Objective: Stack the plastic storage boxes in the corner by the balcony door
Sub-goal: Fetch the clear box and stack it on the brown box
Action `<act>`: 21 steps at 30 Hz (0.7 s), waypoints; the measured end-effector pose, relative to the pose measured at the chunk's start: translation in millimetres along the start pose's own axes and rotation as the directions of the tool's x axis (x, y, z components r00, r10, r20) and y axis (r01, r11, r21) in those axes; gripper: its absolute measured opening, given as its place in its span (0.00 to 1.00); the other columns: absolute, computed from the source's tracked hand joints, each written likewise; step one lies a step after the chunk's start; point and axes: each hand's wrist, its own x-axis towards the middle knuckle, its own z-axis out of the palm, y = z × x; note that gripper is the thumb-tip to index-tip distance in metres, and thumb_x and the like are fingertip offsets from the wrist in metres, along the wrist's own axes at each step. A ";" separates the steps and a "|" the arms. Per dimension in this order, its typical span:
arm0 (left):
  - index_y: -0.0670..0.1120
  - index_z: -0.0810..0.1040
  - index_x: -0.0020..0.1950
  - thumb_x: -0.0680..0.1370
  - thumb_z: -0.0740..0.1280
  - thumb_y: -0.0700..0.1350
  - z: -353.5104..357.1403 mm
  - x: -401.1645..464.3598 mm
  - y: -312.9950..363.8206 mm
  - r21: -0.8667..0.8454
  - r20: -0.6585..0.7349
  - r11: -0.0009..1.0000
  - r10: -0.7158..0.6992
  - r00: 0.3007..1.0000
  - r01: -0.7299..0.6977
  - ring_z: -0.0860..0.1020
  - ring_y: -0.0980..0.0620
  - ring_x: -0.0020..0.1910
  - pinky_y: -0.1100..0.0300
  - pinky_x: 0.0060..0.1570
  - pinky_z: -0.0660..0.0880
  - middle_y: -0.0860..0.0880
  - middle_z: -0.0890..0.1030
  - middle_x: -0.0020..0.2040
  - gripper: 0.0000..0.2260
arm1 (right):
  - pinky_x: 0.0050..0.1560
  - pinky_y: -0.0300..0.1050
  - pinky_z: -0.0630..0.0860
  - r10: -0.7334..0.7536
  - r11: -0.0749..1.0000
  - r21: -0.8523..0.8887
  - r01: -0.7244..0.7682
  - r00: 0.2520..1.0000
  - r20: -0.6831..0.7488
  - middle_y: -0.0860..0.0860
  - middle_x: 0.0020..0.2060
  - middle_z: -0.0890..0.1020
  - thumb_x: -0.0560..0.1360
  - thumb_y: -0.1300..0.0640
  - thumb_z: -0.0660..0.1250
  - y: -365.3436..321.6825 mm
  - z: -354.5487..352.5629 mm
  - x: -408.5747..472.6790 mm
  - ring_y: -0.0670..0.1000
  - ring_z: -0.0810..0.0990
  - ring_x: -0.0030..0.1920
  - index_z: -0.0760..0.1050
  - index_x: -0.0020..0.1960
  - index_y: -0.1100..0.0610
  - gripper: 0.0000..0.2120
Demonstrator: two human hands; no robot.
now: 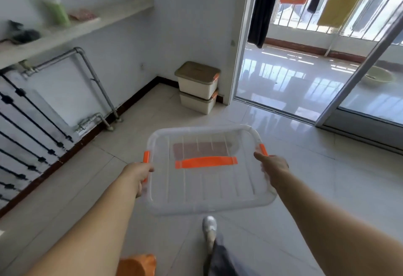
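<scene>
I carry a clear plastic storage box (209,190) with a see-through lid, an orange handle on top and orange side clips, level in front of me above the floor. My left hand (140,173) grips its left side by the clip. My right hand (273,166) grips its right side. Ahead in the corner, two cream storage boxes (197,87) with brownish lids and orange clips stand stacked against the wall, just left of the balcony door frame (239,42).
A radiator (24,127) and metal pipes (96,83) run along the left wall under a shelf (87,22) with a green bottle. The sliding balcony door stands open at right; laundry hangs beyond. My foot (209,230) is on the tiled floor.
</scene>
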 end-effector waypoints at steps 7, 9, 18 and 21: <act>0.39 0.73 0.60 0.75 0.63 0.36 28.0 117.6 123.7 0.038 -0.007 0.999 0.027 1.000 -0.026 0.79 0.41 0.42 0.49 0.47 0.78 0.38 0.79 0.46 0.13 | 0.45 0.48 0.71 0.023 1.000 0.014 -0.023 0.999 0.024 0.60 0.40 0.76 0.67 0.48 0.74 -117.9 79.3 128.4 0.57 0.74 0.39 0.75 0.46 0.63 0.20; 0.41 0.73 0.57 0.76 0.63 0.36 34.0 145.7 160.5 0.043 -0.018 0.999 0.034 0.999 -0.034 0.78 0.42 0.41 0.49 0.47 0.77 0.39 0.78 0.45 0.11 | 0.45 0.47 0.71 0.023 0.999 0.034 -0.024 0.999 0.029 0.60 0.40 0.76 0.67 0.48 0.74 -155.8 97.6 156.8 0.57 0.74 0.37 0.75 0.48 0.63 0.20; 0.38 0.74 0.62 0.75 0.65 0.38 48.9 306.8 332.2 0.114 -0.028 0.991 0.072 0.997 -0.068 0.78 0.42 0.47 0.46 0.55 0.77 0.37 0.80 0.55 0.16 | 0.29 0.42 0.65 0.078 0.990 0.111 -0.084 0.995 0.063 0.56 0.32 0.72 0.70 0.50 0.72 -303.9 196.5 280.5 0.53 0.69 0.29 0.74 0.50 0.62 0.18; 0.36 0.72 0.64 0.76 0.63 0.37 61.8 364.3 388.6 0.126 0.034 0.986 0.105 0.994 -0.108 0.77 0.43 0.42 0.52 0.45 0.76 0.37 0.79 0.48 0.16 | 0.29 0.43 0.65 0.105 0.982 0.149 -0.112 0.993 0.055 0.55 0.32 0.72 0.70 0.50 0.72 -342.2 231.1 326.9 0.53 0.70 0.29 0.74 0.50 0.62 0.18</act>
